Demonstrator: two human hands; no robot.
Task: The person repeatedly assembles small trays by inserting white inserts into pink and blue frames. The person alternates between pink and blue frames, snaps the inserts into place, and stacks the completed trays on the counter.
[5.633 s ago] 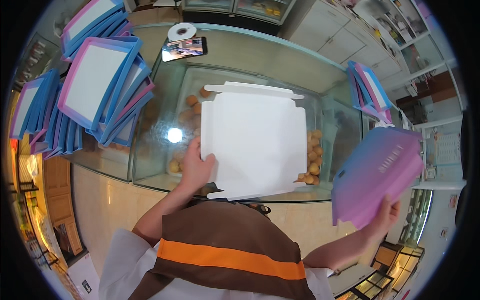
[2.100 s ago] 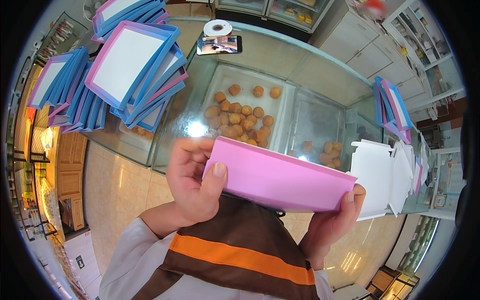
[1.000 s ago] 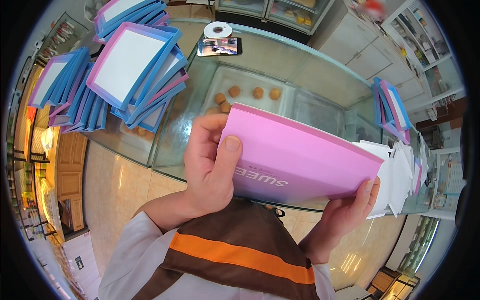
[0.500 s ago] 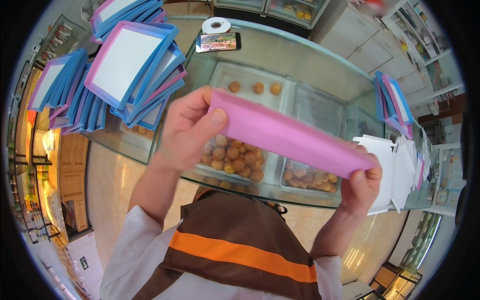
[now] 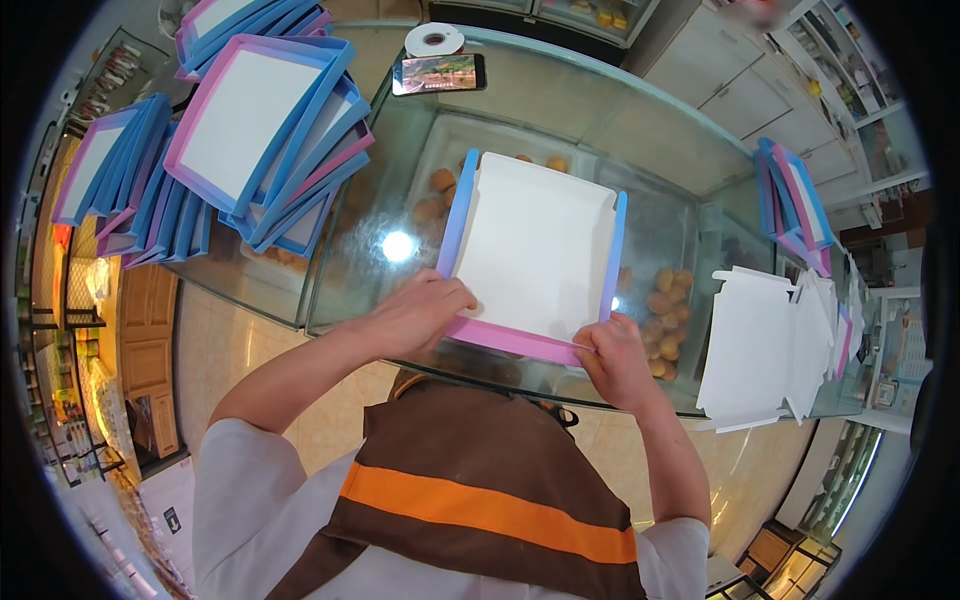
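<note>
My left hand (image 5: 422, 308) grips the tray's (image 5: 540, 240) near left corner, my right hand (image 5: 617, 360) pinches its near right, by the worktop's (image 5: 350, 275) front edge. Best press both evenly, pink wall (image 5: 515, 340) upright.

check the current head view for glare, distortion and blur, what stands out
In the head view, a round glare spot sits on the glass counter, left of the box; in the head view, fisheye distortion bows the counter's edges; also in the head view, a reddish patch at the top is too blurred to identify.
</note>
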